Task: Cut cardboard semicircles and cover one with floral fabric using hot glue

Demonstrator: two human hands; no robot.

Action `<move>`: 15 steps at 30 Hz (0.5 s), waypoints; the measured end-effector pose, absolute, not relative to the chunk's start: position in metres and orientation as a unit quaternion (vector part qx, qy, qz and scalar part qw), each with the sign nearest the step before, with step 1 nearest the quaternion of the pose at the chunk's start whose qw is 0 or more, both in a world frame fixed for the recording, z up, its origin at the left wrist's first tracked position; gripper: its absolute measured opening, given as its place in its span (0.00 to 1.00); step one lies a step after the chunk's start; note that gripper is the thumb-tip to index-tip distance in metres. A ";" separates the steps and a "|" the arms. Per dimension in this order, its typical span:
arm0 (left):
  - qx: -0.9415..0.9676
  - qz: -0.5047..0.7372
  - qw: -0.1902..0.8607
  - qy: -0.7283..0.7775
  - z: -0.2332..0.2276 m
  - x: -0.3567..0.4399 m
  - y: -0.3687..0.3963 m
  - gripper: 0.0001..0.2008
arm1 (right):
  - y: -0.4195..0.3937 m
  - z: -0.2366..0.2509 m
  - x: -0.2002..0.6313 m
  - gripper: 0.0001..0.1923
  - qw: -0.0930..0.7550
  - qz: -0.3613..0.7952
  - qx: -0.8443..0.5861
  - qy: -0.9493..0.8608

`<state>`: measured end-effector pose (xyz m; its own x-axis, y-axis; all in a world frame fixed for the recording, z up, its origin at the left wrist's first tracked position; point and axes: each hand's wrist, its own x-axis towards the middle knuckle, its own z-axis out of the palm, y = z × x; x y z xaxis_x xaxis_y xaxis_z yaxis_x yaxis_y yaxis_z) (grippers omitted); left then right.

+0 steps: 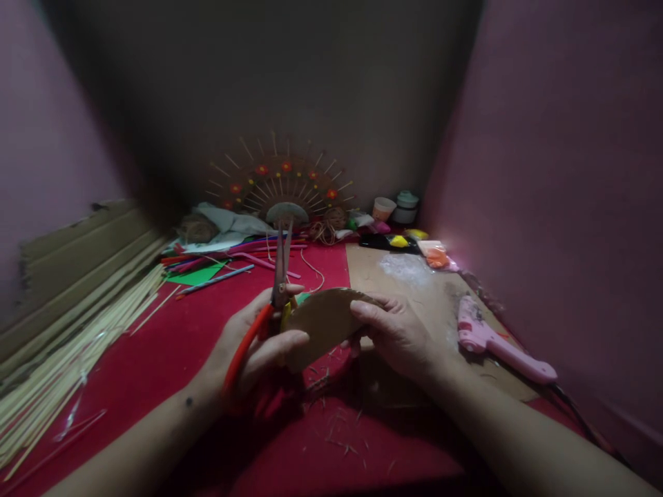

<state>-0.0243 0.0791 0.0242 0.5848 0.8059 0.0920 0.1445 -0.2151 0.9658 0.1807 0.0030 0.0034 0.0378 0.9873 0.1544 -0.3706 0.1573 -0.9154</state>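
Pinched between thumb and fingers of the right hand (pixel 398 335) is one end of a flat, half-round piece of brown cardboard (pixel 326 314), raised above the table (pixel 173 376), which has a bright red covering. Its curved edge faces up and away, and it tilts, right end higher. The left hand (pixel 262 335) closes its grip around metal scissors with orange-red handles (pixel 280 293), and its thumb lies against the cardboard's left end. The slightly parted blades point away from the person, beyond the cardboard.

For good control, the right grip should probably stay firm but light, so the card does not bend, and turn the card while the scissors stay steady. Keeping the right fingers well away from the blades seems wise, as does tilting the curved edge towards the dim light to check it.

Below lie thin brown fibre scraps (pixel 344 442). To the right, a pink glue gun (pixel 481 338) rests on a flat tan cardboard sheet (pixel 440 314); to the left is a bundle of long, pale, thin sticks (pixel 98 345). At the back stands a fan-shaped decoration of radiating sticks and red flowers (pixel 286 167), near a small white cup (pixel 383 208).
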 end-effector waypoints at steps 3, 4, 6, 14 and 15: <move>0.723 0.306 0.525 0.329 0.024 -0.026 0.077 0.28 | 0.002 0.005 0.180 0.11 0.628 0.549 -0.344 -0.430; 0.729 0.307 0.518 0.326 0.024 -0.025 0.076 0.27 | 0.002 0.005 0.180 0.11 0.629 0.550 -0.341 -0.431; 0.733 0.315 0.507 0.325 0.026 -0.024 0.075 0.26 | 0.002 0.006 0.180 0.11 0.630 0.547 -0.338 -0.436; 0.553 0.452 0.587 0.382 0.030 -0.021 0.084 0.29 | -0.007 0.016 0.174 0.17 0.690 0.205 -0.378 -0.583; 0.528 0.432 0.639 0.356 0.029 -0.020 0.085 0.30 | -0.008 0.015 0.172 0.19 0.670 0.126 -0.386 -0.621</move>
